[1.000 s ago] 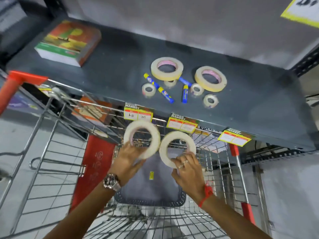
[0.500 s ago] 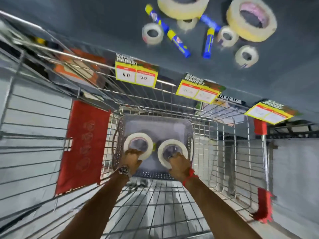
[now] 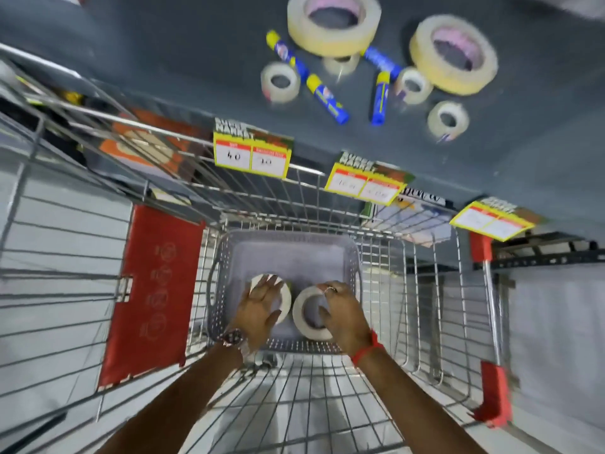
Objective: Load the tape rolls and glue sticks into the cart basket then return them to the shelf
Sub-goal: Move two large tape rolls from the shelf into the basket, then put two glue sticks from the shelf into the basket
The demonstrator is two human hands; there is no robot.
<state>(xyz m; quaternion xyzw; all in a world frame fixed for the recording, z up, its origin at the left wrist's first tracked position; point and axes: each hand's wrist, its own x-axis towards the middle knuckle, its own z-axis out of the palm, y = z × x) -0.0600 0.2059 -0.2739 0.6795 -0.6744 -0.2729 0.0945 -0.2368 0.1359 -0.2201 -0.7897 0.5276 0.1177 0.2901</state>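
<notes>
Reaching down into the wire cart (image 3: 327,404), you have both hands inside the grey perforated basket (image 3: 288,253) that sits on the cart floor at its far end. Your left hand (image 3: 258,309) lies flat over a white tape roll (image 3: 285,301), fingers (image 3: 273,283) spread apart across its top, palm covering most of the ring; whether the roll rests on the basket floor under it cannot be told. Your right hand (image 3: 343,314) is closed on a second white tape roll (image 3: 302,314), thumb through the core and the other fingers (image 3: 330,288) curled over the outer rim, the roll tilted on edge. The two rolls sit just beside each other in the near half of the basket; the far half of its floor shows only grey plastic. Above, on the dark shelf (image 3: 196,54), the other stock lies loose: two large cream tape rolls (image 3: 334,24), one at the top centre and one to its right, four small clear tape rolls (image 3: 280,81) scattered around them, and four blue and yellow glue sticks (image 3: 327,98) lying between the rolls. Yellow price tags (image 3: 251,155) hang along the shelf's front edge, over the cart's far rim. A red panel (image 3: 157,290) hangs on the cart's left wall.
</notes>
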